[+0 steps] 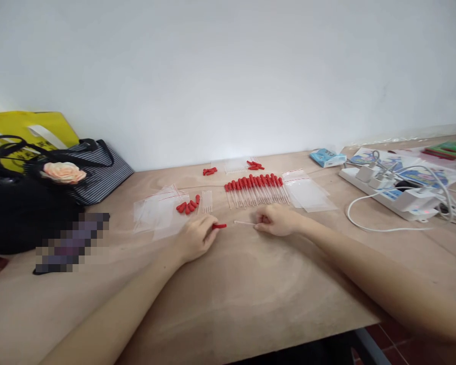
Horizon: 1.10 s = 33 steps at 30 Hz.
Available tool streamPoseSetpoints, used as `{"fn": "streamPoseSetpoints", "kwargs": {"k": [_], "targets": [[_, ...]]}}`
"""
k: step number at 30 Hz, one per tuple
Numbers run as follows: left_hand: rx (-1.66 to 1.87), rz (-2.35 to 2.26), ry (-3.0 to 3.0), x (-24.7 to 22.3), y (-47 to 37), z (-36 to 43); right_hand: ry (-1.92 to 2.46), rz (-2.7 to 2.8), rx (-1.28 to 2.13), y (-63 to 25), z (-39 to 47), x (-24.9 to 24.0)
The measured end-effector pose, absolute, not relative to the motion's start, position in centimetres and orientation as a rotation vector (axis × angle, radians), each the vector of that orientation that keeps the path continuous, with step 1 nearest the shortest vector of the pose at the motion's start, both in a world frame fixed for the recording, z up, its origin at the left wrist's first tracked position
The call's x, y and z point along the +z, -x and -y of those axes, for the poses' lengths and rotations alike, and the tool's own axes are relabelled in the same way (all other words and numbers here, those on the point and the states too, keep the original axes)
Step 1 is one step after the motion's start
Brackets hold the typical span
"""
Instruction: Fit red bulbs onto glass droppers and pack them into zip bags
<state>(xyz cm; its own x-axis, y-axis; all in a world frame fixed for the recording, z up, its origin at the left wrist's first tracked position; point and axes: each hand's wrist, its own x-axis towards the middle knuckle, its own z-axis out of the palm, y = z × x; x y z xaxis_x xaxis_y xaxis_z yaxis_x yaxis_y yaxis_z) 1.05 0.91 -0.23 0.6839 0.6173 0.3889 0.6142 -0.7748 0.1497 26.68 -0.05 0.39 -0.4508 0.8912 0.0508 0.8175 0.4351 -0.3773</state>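
Observation:
Between its fingertips my left hand (198,235) pinches a red rubber bulb (221,226), its free end pointing right. My right hand (275,220) grips one end of a thin clear tube (245,223), which points left toward the bulb; a small gap separates the two. Beyond my hands lies a row of clear droppers with red bulbs (254,182) side by side. Several loose red bulbs (187,207) rest beyond my left hand, beside a few clear tubes (207,201). Further back, more clear tubes (233,166) lie between two small groups of red bulbs.
Clear zip bags (159,210) lie at left, and more bags (307,192) right of the row. A white power strip (391,195) with cables, a blue packet (328,157) and printed sheets are at right. Bags (95,170) and a pixelated object (74,243) occupy the left.

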Motion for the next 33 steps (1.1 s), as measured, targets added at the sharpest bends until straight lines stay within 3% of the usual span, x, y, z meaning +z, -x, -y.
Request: {"fn": "streamPoseSetpoints", "kwargs": {"k": [7,19,33], "targets": [[0.627,-0.995,-2.782,-0.9,-2.5,-0.5,1.240,2.301,0.393,-27.6,0.4,-1.2],[0.754,-1.148,-2.582,-1.4,-3.3,-0.6,1.432,2.157,0.314,-25.6,0.5,-2.9],[0.782,-1.109,-2.514,-1.3,-3.8,-0.2,1.224,2.033,0.399,-24.5,1.6,-2.5]]}}
